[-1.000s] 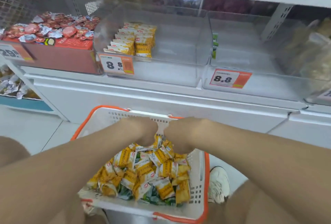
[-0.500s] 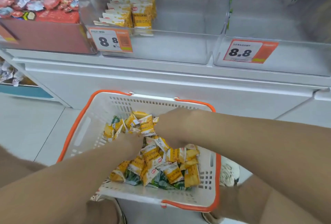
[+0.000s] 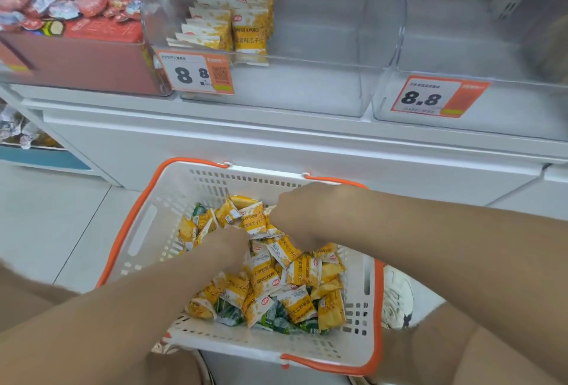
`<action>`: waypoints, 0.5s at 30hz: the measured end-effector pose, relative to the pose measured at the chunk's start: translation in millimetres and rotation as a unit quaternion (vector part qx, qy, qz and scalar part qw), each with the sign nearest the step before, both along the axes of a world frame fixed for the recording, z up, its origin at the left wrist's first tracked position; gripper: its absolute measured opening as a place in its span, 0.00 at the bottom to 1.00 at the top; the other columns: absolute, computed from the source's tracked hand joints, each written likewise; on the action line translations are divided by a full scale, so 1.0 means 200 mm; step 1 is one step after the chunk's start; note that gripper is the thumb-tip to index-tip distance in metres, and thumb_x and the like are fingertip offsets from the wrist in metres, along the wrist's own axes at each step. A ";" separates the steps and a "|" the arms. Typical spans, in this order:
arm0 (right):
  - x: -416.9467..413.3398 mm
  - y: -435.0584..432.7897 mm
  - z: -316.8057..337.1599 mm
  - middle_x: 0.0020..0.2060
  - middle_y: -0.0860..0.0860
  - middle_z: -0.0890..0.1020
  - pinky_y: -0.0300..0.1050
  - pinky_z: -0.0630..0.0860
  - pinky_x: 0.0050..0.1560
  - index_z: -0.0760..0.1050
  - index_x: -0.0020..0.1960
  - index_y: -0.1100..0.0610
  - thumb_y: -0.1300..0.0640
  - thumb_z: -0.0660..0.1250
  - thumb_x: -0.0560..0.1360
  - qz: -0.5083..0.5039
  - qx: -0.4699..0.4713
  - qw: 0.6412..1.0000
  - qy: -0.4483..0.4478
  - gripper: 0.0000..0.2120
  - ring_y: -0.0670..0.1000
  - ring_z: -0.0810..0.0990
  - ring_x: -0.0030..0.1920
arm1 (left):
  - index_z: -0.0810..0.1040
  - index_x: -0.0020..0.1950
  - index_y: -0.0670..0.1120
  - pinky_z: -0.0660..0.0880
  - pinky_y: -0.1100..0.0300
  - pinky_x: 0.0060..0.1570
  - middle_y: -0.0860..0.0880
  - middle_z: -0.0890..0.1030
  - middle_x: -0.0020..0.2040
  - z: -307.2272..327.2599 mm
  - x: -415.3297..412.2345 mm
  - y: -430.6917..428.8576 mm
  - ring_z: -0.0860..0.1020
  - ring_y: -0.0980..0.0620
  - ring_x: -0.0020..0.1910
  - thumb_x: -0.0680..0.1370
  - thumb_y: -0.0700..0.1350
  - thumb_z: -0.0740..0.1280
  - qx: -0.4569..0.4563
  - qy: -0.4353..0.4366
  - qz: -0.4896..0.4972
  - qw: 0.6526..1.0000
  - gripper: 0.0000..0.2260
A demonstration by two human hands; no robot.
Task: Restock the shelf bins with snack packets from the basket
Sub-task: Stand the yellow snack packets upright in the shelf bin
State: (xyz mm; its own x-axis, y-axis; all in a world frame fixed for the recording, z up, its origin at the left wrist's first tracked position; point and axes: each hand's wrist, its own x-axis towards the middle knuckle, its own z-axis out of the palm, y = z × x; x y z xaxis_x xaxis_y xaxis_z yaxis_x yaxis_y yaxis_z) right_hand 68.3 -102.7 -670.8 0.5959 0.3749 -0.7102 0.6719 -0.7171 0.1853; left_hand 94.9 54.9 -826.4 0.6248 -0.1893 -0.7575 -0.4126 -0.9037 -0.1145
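Note:
A white basket (image 3: 147, 231) with an orange rim stands on the floor below the shelf. It holds a heap of yellow snack packets (image 3: 295, 286), with some green packets (image 3: 276, 320) underneath. My left hand (image 3: 227, 246) is dug into the heap, fingers curled down among the yellow packets with the tips hidden. My right hand (image 3: 301, 215) is curled over a bunch of yellow packets at the far side of the heap. Above, a clear shelf bin (image 3: 307, 92) holds a short row of the same yellow packets (image 3: 233, 25) at its left end.
A second clear bin (image 3: 491, 46) with an 8.8 price tag (image 3: 430, 97) sits to the right. A red bin (image 3: 92, 55) heaped with red-wrapped sweets is to the left. The white shelf ledge (image 3: 276, 138) juts out above the basket. A white shoe (image 3: 396, 298) lies by the basket's right side.
The view has tilted down and moved closer to the basket. Both hands have sunk from the basket's far rim into the packet heap, and the left hand has gone deeper.

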 end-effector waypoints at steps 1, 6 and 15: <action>0.01 -0.01 0.00 0.43 0.52 0.71 0.45 0.69 0.31 0.73 0.48 0.56 0.62 0.62 0.82 -0.017 0.017 1.000 0.000 0.04 0.50 0.71 0.33 | 0.74 0.67 0.43 0.78 0.55 0.46 0.48 0.76 0.55 0.01 0.02 0.00 0.79 0.46 0.52 0.79 0.51 0.74 -0.024 0.001 0.025 0.999 0.21; 0.09 -0.12 0.16 0.41 0.52 0.70 0.47 0.73 0.36 0.65 0.40 0.53 0.56 0.64 0.82 -0.122 0.097 0.986 -0.059 0.14 0.55 0.77 0.41 | 0.71 0.72 0.45 0.81 0.51 0.53 0.45 0.74 0.68 0.29 0.14 -0.06 0.78 0.44 0.62 0.75 0.55 0.79 -0.295 0.041 0.189 0.936 0.32; 0.15 -0.35 0.46 0.36 0.47 0.87 0.44 0.79 0.42 0.81 0.54 0.52 0.54 0.75 0.76 -0.285 0.368 0.880 -0.091 0.08 0.46 0.85 0.36 | 0.78 0.59 0.41 0.81 0.53 0.45 0.48 0.88 0.46 0.86 0.07 -0.20 0.85 0.50 0.44 0.74 0.40 0.80 -0.630 0.005 0.276 0.726 0.17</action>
